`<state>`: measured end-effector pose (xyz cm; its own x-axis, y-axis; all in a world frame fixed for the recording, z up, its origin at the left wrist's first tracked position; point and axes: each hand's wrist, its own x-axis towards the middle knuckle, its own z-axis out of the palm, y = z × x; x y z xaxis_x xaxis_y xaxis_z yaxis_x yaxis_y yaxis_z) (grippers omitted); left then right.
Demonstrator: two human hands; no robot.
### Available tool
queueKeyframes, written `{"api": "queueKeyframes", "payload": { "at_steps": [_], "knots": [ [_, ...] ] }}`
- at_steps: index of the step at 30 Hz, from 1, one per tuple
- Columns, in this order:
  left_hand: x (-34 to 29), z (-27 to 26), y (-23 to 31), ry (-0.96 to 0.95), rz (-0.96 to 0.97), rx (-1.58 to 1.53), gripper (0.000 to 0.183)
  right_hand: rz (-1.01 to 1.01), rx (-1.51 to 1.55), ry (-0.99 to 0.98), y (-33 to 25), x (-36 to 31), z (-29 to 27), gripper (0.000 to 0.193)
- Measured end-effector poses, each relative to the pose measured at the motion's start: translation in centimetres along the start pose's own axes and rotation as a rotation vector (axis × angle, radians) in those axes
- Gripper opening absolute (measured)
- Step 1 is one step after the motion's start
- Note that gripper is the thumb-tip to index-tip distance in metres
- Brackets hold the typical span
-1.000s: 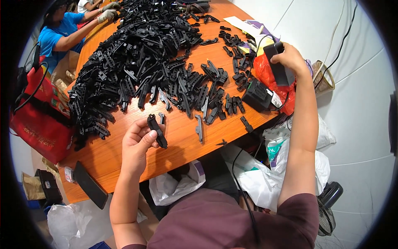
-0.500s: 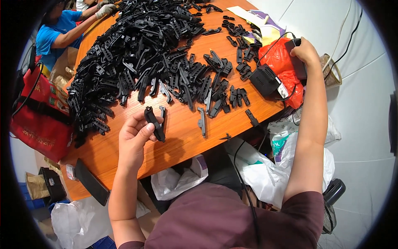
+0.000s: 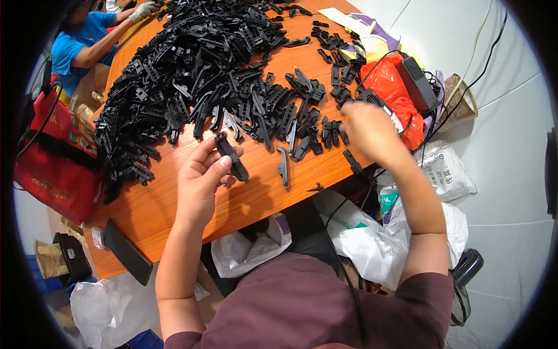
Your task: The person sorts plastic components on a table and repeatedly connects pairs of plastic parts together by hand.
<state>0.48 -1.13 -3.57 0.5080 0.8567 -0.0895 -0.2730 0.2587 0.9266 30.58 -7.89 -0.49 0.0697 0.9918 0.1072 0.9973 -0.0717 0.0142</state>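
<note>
Head-worn left fisheye, facing down, forward; near the wooden table point(image 3: 145, 212)

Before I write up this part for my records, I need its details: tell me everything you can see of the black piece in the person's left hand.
The black piece is long and narrow, apparently plastic, with an uneven outline and a notched-looking upper end. The left hand pinches it, thumb in front and fingers behind, partly covering it. It slants from upper left to lower right in the picture, held over the orange-brown table. Finer details are too small to tell.
</note>
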Motion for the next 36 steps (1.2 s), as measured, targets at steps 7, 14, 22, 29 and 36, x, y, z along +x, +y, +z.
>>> {"api": "queueKeyframes", "payload": {
  "at_steps": [7, 14, 22, 29, 36],
  "knots": [
    [0.2, 2.3, 0.4, -0.04, -0.071, -0.049, 0.032, 0.22, 0.149, -0.016, 0.2, -1.5, 3.0, 0.024],
    [-0.3, 2.8, -0.3, -0.085, 0.178, -0.111, 0.029, 0.01, 1.379, 0.163, -11.3, -3.9, -3.5, 0.024],
    [-2.1, 2.2, 0.3, -0.179, 0.607, 0.026, 0.03, -0.149, 1.384, 0.438, -15.2, -3.4, -0.7, 0.023],
    [-3.5, 2.8, 0.9, -0.054, 0.791, 0.219, 0.037, -0.34, 1.107, 0.618, -15.2, -3.3, -0.6, 0.032],
    [-3.5, 1.3, 1.0, -0.13, 0.658, 0.139, 0.031, -0.344, 1.078, 0.514, -15.5, -3.0, -1.4, 0.041]
  ]
}}
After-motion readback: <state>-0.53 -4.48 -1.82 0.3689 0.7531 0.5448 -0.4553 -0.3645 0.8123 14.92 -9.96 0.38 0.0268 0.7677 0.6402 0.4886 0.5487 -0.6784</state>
